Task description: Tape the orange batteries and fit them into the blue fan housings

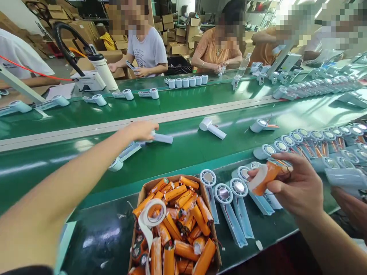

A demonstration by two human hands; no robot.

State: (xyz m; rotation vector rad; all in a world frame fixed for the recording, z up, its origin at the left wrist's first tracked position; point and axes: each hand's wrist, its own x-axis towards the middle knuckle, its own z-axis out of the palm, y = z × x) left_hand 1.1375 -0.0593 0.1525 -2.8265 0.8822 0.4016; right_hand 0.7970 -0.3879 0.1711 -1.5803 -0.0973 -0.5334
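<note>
Green conveyor belt (183, 152) runs left to right across the view; a second lane sits behind the pale divider strip, co-workers seated on the far side of it.

Near edge: dark tabletop (97, 236) carries an open cardboard box (145, 187) full of orange battery cells, a tape roll (155, 213) lying on top of the pile. Just right of the box, a row of open fan shells (229, 206) lies face up, handles toward the near edge.

Left hand (142, 130) is stretched out over the belt, fingers curled down on a white handheld fan (160, 138) lying flat there. Looks like contact from above, not a full wrap; can't tell if it's actually gripped. A second fan (123, 156) lies just nearer on the belt, well clear of the fingers.

Right hand (292, 183) is closed around one orange battery cell (265, 176) with a white tape patch on it, thin wires trailing from the end, held above the shell row.

Handling notes, judgement only:
- Take the fan by the handle, not the head.
- The belt probably moves, so lead the reach slightly.
- Keep the cell's wires slack and off the shell edges.
- Don't squeeze the taped patch.
</note>
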